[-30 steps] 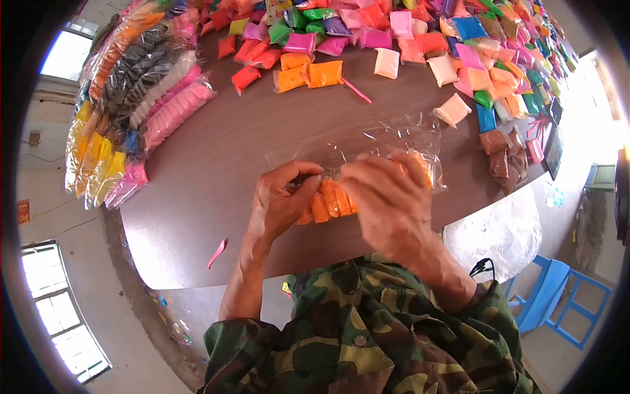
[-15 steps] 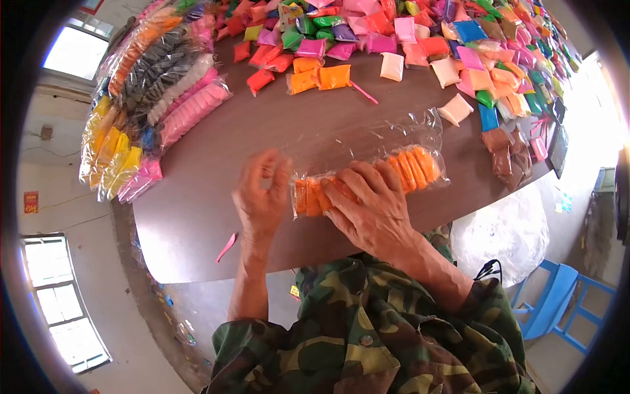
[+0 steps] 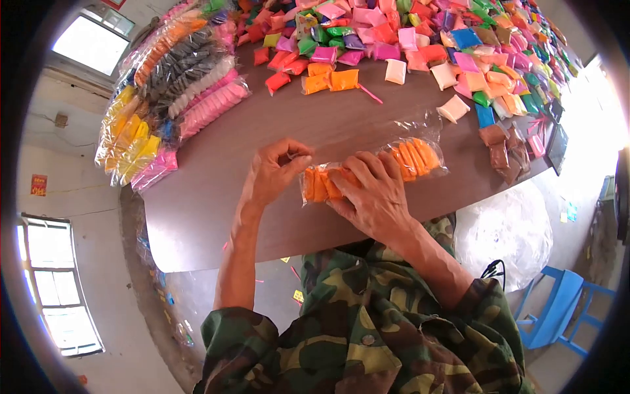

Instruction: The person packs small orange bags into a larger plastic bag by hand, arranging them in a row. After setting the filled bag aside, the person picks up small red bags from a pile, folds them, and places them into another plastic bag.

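Note:
A clear plastic bag with a row of orange packets lies on the brown table. My right hand rests over the middle of the row, fingers curled round the bag and packets. At the bag's left end, my left hand is raised with thumb and forefinger pinched together near the clear film. What the pinch holds, if anything, is too small to make out. Loose film spreads behind the packets.
Filled bags of pink, grey and yellow packets line the left side. Many loose coloured packets cover the back. Two orange packets lie near a pink strip. A blue stool stands at lower right.
My left hand has gone from loosely raised fingers to a pinch beside the bag's left end. The loose film behind the packets has sunk and crumpled. The view has shifted slightly.

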